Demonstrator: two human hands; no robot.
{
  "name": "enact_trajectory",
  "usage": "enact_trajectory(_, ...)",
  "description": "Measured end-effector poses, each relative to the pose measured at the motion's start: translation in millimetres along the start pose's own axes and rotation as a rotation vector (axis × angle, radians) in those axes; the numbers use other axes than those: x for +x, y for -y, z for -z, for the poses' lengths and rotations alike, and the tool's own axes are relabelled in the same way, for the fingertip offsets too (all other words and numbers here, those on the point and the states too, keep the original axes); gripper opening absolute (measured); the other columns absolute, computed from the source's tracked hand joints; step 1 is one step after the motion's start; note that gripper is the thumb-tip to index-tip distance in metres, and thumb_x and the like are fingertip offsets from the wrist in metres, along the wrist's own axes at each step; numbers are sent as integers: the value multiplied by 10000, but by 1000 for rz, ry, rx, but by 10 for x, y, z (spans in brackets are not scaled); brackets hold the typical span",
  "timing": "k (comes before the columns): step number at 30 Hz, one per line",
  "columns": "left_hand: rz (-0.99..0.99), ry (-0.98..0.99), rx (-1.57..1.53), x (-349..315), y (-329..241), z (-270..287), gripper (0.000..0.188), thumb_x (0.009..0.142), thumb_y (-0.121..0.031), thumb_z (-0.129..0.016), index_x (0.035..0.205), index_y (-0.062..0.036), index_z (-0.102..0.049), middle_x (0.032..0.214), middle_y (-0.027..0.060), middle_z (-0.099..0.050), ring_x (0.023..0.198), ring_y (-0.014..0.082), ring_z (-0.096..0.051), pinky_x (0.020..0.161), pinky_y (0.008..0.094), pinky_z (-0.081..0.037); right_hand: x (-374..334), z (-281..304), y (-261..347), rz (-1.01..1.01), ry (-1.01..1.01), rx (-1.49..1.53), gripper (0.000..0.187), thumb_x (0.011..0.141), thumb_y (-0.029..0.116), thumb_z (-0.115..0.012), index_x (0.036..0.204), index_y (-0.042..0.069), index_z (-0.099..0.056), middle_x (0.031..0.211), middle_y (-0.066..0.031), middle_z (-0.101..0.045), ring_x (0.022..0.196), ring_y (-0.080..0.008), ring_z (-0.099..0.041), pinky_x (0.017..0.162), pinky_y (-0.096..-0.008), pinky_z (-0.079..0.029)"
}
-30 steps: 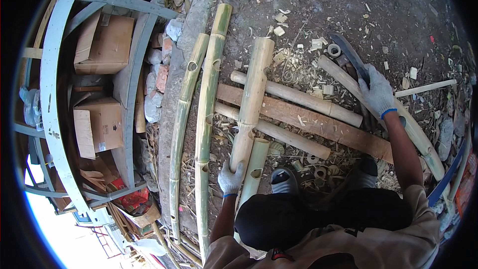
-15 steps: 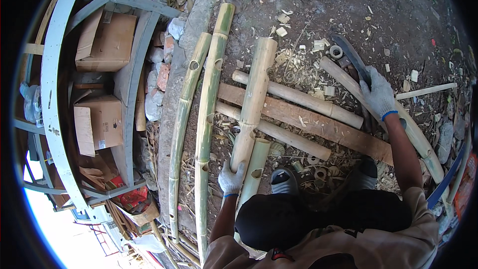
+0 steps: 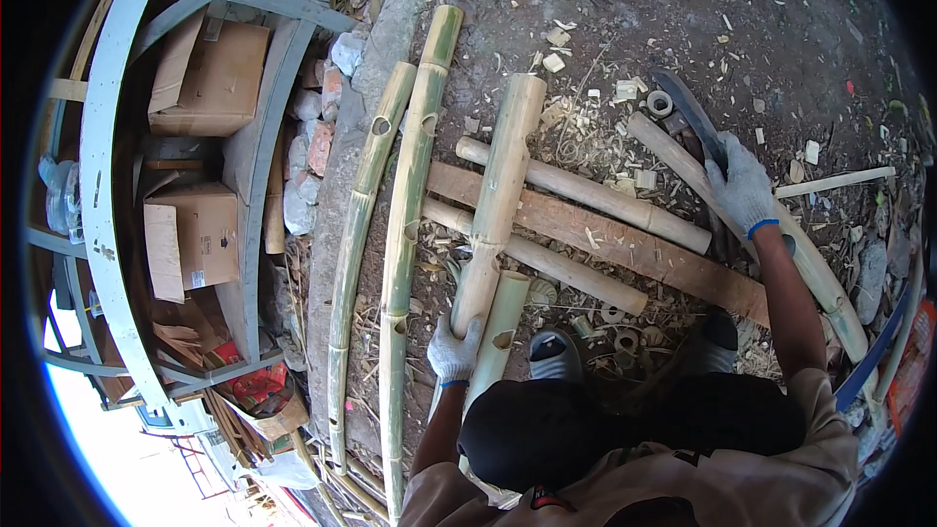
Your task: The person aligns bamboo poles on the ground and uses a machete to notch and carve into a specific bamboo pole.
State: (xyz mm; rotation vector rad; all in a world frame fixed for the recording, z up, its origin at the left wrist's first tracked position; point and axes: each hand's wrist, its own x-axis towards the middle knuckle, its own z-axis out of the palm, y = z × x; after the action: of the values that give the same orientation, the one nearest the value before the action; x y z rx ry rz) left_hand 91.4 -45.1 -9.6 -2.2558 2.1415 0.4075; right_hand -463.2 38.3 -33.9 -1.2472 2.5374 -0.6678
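My left hand (image 3: pixel 453 349), in a grey work glove, is closed around the near end of a thick pale bamboo pole (image 3: pixel 508 161). The pole has a notch in its right side and lies across two thinner bamboo poles (image 3: pixel 610 197) and a brown wooden plank (image 3: pixel 634 252). In my gloved right hand (image 3: pixel 744 183) is a machete, its dark blade (image 3: pixel 689 105) pointing away and to the left; the fingers hide the handle. The blade hangs over or lies by a long bamboo pole (image 3: pixel 815 268). A shorter greenish bamboo piece (image 3: pixel 500 334) with a hole is beside my left hand.
Two long green bamboo poles (image 3: pixel 402 234) with cut holes lie to the left. Beyond them, a grey wooden frame (image 3: pixel 283 88) holds cardboard boxes (image 3: pixel 210 78). Wood chips (image 3: pixel 626 90) and bamboo rings (image 3: pixel 660 102) litter the dirt ground. My sandalled feet (image 3: pixel 556 353) are close to the plank.
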Motion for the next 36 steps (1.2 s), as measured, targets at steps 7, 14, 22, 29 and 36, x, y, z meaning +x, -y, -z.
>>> enact_trajectory(7, 8, -51, 27, -62, -85, -17, 713, 836, -642, -795, 1272, -84, -708, 1026, 259, -772, 943, 469, -754, 841, 560, -588, 7, -28, -30, 19, -17, 7, 482, 1007, 256, -681, 1440, 118, -518, 1258, -225, -695, 1178, -441, -669, 1020, -540, -527)
enact_trajectory(14, -15, -158, -28, -205, -170, -48, 749, 789, -595, -858, 1269, -48, -676, 1061, 247, -760, 973, 450, -748, 859, 544, -587, 20, 21, 1, 5, 52, -52, 573, 989, 288, -699, 1495, 103, -503, 1345, -215, -642, 1277, -432, -606, 1088, -540, -491)
enact_trajectory(22, -21, -273, -121, -453, -235, -232, 895, 734, -520, -931, 1363, 18, -591, 1194, 240, -698, 1086, 443, -690, 957, 539, -547, -33, 127, 57, 0, 122, -217, 640, 971, 292, -719, 1549, 166, -474, 1385, -238, -596, 1277, -465, -596, 1055, -586, -534)
enact_trajectory(29, 13, -29, -155, -324, -319, 102, 893, 715, -547, -924, 1358, -8, -617, 1185, 257, -736, 1091, 434, -729, 948, 516, -577, -9, 110, -152, 128, 74, -270, 508, 981, 233, -661, 1429, 24, -545, 1222, -279, -677, 1108, -475, -682, 940, -571, -572)
enact_trajectory(36, 187, 601, -627, -55, 645, 207, 718, 815, -317, -917, 1391, 13, -645, 1180, 137, -784, 1059, 174, -736, 964, 374, -588, 169, 260, -334, 167, 32, -369, 300, 999, 220, -604, 1194, -7, -623, 994, -319, -719, 973, -515, -701, 861, -625, -540)
